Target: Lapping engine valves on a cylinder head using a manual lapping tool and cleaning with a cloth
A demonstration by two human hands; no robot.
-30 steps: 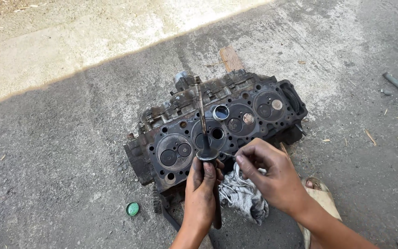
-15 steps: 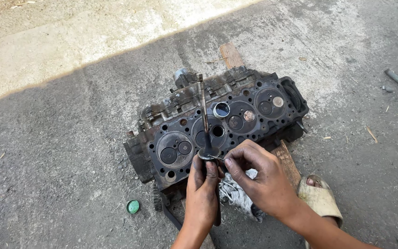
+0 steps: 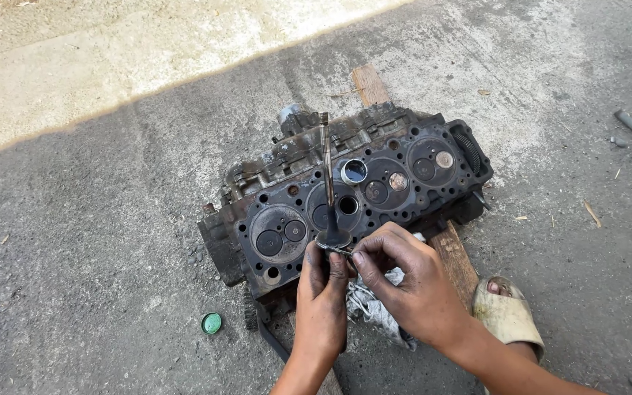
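From the head camera, I take the cylinder head (image 3: 345, 197) as my landmark; it lies face-up on the concrete floor (image 3: 96, 241), propped on a wooden plank (image 3: 456, 256) that runs under it.

My left hand (image 3: 322, 292) sits at its near edge, fingers closed around the disc end of an engine valve (image 3: 328, 190), whose stem stands nearly upright in front of the head's middle chamber. My right hand (image 3: 407, 281), just to the right of the left, is pinched narrow, fingertips touching the rim of the valve's disc. I cannot tell whether something small lies between those fingertips.

A grey rag (image 3: 374, 303) lies bunched against the head's near side, under my right hand. A small green cap (image 3: 211, 322) rests on the floor off the head's near left corner, well apart from it.

I judge that I am working the valve's seating face with my fingers. The following move would call for a steady grip on the disc while the stem stays upright.
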